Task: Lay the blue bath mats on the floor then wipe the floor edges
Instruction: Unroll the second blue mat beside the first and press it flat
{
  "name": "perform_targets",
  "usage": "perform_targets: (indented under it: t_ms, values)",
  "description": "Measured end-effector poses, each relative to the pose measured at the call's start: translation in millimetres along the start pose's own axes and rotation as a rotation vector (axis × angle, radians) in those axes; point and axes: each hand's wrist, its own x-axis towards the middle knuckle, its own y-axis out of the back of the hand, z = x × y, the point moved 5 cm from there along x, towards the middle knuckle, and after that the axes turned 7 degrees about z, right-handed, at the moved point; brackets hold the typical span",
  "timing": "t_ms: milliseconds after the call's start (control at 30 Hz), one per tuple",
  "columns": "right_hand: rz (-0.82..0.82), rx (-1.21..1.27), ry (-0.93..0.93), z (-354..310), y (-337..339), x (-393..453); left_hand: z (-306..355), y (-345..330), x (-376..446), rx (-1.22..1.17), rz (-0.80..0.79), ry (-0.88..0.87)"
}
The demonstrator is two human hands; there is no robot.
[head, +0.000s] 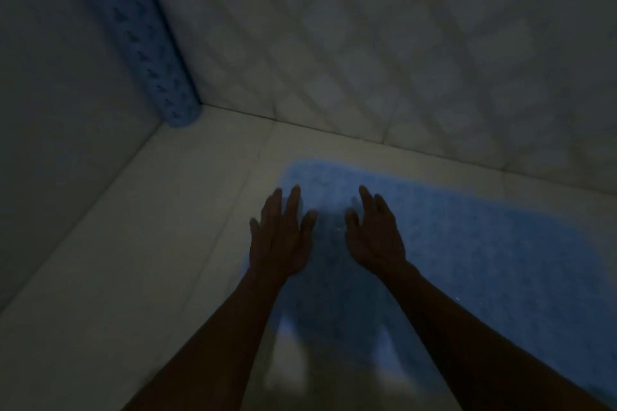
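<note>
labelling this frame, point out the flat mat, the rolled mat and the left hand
flat mat [467, 243], head view, bare middle of its top
rolled mat [140, 37], head view, midway up the roll
left hand [283, 237], head view, back of the hand

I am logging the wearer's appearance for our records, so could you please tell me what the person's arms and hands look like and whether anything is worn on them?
Both forearms are bare, with no sleeves in view. The left hand and right hand wear no gloves, and no watch or ring is discernible, though the picture is dim and blurred.
</note>
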Motion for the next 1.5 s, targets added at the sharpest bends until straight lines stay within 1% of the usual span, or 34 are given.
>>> perform_targets:
  t_ms: [67,167,267,333,467,633,700,800,867,1000,1100,1233,1400,1500]
  values:
    - [-0.007,0.022,0.063,-41.7,-9.3,15.1,-20.5,29.6,20.4,-0.049,0.031,0.076]
    - [-0.026,0.027,0.169,-98.6,-15.0,25.9,-47.5,65.6,39.2,-0.095,0.052,0.127]
    - [-0.009,0.01,0.234,-149.7,-8.7,35.7,-66.7,101.6,49.3,-0.149,0.102,0.174]
    - [-0.003,0.01,0.277,-184.9,-4.9,40.8,-74.5,128.6,56.0,-0.194,0.167,0.173]
    - [0.062,0.079,0.344,-246.4,0.9,47.0,-88.6,182.1,73.3,-0.271,0.257,0.196]
    - [-0.016,0.177,0.395,-309.7,1.5,58.8,-101.9,245.4,97.9,-0.321,0.368,0.203]
    - [-0.015,0.192,0.435,-331.8,1.4,67.9,-104.4,265.2,109.8,-0.33,0.418,0.21]
    - [-0.012,0.233,0.447,-363.5,-3.1,89.5,-105.4,289.7,131.8,-0.333,0.497,0.188]
    - [-0.009,0.286,0.461,-384.2,-11.4,105.8,-109.2,300.3,151.0,-0.343,0.54,0.176]
    - [-0.023,0.385,0.503,-415.9,-37.7,137.6,-121.4,308.9,195.8,-0.387,0.616,0.24]
    - [-0.024,0.422,0.532,-433.5,-60.7,164.6,-124.4,307.5,231.3,-0.441,0.648,0.24]
    - [-0.054,0.477,0.515,-452.1,-86.3,196.5,-132.9,302.3,272.2,-0.45,0.668,0.198]
    - [-0.071,0.576,0.496,-467.2,-119.6,226.6,-147.7,295.0,318.1,-0.496,0.675,0.051]
    - [-0.098,0.672,0.466,-470.1,-136.1,233.4,-150.3,291.8,328.9,-0.597,0.712,0.072]
